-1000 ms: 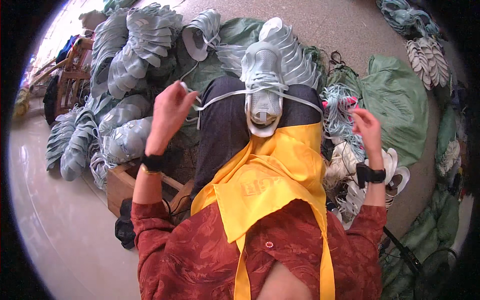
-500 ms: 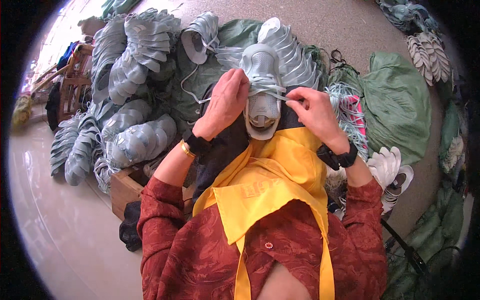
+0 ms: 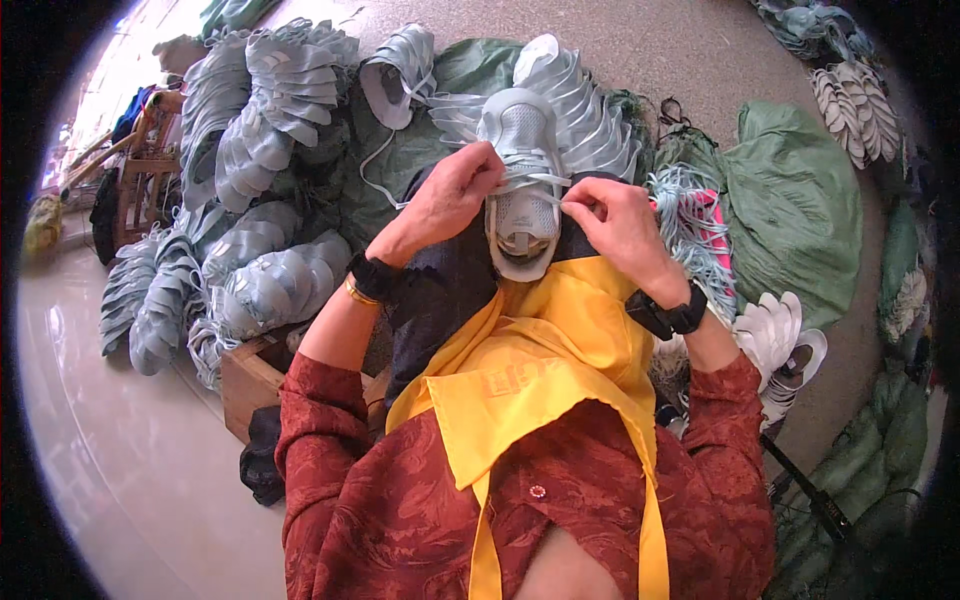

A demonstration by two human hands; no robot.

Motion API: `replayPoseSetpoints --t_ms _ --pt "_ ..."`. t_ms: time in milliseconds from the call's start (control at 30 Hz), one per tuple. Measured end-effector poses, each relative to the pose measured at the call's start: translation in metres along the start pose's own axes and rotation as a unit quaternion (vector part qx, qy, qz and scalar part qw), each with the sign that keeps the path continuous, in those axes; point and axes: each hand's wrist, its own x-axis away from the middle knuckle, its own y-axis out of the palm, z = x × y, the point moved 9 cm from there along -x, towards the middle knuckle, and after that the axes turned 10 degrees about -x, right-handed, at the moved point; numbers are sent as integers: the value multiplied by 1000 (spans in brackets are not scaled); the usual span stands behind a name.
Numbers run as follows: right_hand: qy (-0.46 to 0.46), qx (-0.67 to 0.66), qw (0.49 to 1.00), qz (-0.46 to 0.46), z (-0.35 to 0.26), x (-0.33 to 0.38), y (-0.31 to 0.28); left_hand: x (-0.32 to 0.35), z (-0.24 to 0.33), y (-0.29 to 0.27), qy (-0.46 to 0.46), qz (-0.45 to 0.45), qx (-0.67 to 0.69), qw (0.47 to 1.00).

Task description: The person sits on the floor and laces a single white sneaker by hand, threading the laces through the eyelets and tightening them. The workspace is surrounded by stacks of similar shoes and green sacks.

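Seen from above, a person in a patterned red shirt sits with a yellow apron (image 3: 545,375) over the lap, surrounded by work. At far left, a wooden chair (image 3: 140,185) stands on the pale polished floor (image 3: 110,440). Next to it, nested stacks of pale grey shoe uppers (image 3: 250,130) lie in fanned rows, piled close enough to reach without rising, and a low wooden crate (image 3: 250,385) sits just beside the left knee. The left hand (image 3: 450,195), a dark band and a gold bangle on its wrist, curls against the left side of a grey mesh shoe upper (image 3: 522,180), its fingertips pinched on a white lace (image 3: 540,185). The upper rests toe away on a dark cloth across the lap, at the centre, which appears to steady it while both hands work the lacing. The right hand (image 3: 610,225), a black watch on its wrist, pinches the same lace from the other side, so the two hands sit close together across the shoe's throat, each closed on the lace. Behind the shoe, more uppers (image 3: 590,110) fan out. To the right lies a tangle of pale blue laces (image 3: 685,215), then a green sack (image 3: 800,215), and below it white insoles (image 3: 780,335) spread on the floor.
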Motion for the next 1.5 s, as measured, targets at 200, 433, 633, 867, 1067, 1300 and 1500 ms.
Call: replayPoseSetpoints --t_ms 200,433,633,867,1067,1300,1500 --pt "-5 -10 1000 -7 3 -1 3 -6 -1 -5 -28 -10 4 1000" --pt "56 -98 992 -49 6 8 0 -3 0 -1 -66 -20 228 971" --pt "63 -75 992 -73 12 13 -9 -6 -12 -4 -73 -10 171 982" --pt "17 -48 996 -73 -3 21 3 -2 19 -8 39 122 -131 983" --pt "18 -53 997 -58 4 23 5 7 44 -10 86 196 -204 955" --pt "13 -48 997 -60 -1 17 14 9 47 -8 72 239 -263 932" --pt "2 -62 997 -56 -3 13 18 7 39 -10 33 206 -329 921"
